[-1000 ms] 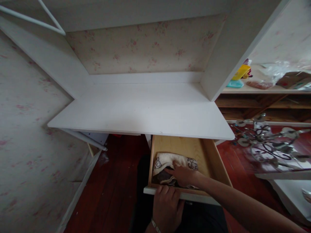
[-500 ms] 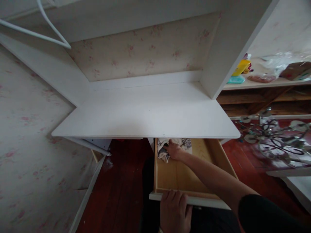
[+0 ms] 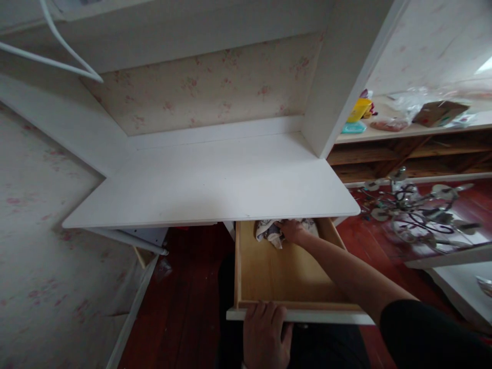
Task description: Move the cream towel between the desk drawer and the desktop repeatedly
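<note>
A wooden drawer (image 3: 284, 277) stands pulled out from under a white desk top (image 3: 215, 184). My left hand (image 3: 266, 333) grips the drawer's white front edge from below, fingers curled over it. My right hand (image 3: 292, 230) reaches deep into the drawer's back, just under the desk edge, and rests on a crumpled cream and dark patterned cloth (image 3: 269, 231); its fingers are mostly hidden. The front part of the drawer floor is bare wood.
Floral wallpaper covers the wall at left and behind the desk. At right, a wooden shelf (image 3: 407, 134) carries a yellow item, a box and plastic bags. A metal chandelier (image 3: 415, 210) lies on the red wooden floor. A white panel stands at lower right.
My right hand has pushed the cloth from the drawer's front to its back under the desk top. The left hand stays on the front edge. The view has shifted slightly.
</note>
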The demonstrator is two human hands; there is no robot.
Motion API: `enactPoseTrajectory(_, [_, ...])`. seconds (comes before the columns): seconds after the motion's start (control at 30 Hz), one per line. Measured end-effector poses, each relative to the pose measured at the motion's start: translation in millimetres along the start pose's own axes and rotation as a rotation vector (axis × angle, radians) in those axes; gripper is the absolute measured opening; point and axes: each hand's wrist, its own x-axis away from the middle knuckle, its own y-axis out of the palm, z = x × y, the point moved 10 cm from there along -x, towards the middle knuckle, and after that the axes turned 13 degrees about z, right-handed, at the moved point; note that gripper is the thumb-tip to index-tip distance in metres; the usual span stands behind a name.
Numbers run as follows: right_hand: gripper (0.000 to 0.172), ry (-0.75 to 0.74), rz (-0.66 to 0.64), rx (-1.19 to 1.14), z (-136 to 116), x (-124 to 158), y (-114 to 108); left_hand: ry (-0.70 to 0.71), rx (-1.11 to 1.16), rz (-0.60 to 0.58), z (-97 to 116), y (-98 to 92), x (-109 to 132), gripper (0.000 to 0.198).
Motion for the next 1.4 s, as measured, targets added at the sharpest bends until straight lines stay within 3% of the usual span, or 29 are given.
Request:
enactPoseTrajectory(0.1, [0.059,0.029,-0.029,0.034,47,22,9,0.013,0.004,-0.008,2,-1.5,0,0.024])
enactPoseTrajectory(0.17, [0.061,0.001,-0.038,0.038,57,38,13,0.006,0.008,-0.039,2,-0.6,0,0.022])
enactPoseTrajectory(0.23, [0.061,-0.048,-0.044,0.033,49,57,19,0.001,0.008,-0.057,2,-0.6,0,0.018])
enactPoseTrajectory(0.4, [0.062,-0.232,-0.033,-0.033,-3,123,41,0.005,-0.011,-0.078,2,0.0,-1,0.013])
enactPoseTrajectory(0.57, [0.060,-0.340,-0.188,-0.054,-25,162,47,0.009,-0.011,-0.085,2,-0.7,-1,0.013])
enactPoseTrajectory(0.7, [0.051,-0.226,-0.204,0.001,-32,152,22,0.031,-0.003,-0.135,3,0.4,-1,0.006])
enactPoseTrajectory(0.83, [0.048,-0.299,0.047,-0.069,-67,138,-5,0.054,0.061,-0.160,5,-5.6,-2,0.014])
enactPoseTrajectory(0.93, [0.054,-0.330,0.165,-0.145,-80,130,-2,0.010,0.055,-0.098,-6,-21.1,-6,0.020])
enactPoseTrajectory(1.03, [0.067,-0.249,0.230,-0.113,-74,110,8,-0.081,-0.041,-0.051,-29,-35.2,-9,0.020])
enactPoseTrajectory(1.13, [0.079,-0.132,0.268,-0.092,-65,84,8,-0.123,-0.066,-0.091,-43,-36.0,-7,0.015])
enactPoseTrajectory(1.3, [0.059,0.004,0.209,-0.083,-61,40,-3,-0.137,-0.067,-0.075,-46,-36.3,-7,0.021])
enactPoseTrajectory(1.4, [0.057,0.128,0.193,-0.163,-52,20,-11,-0.146,-0.055,-0.050,-44,-38.6,-7,0.020])
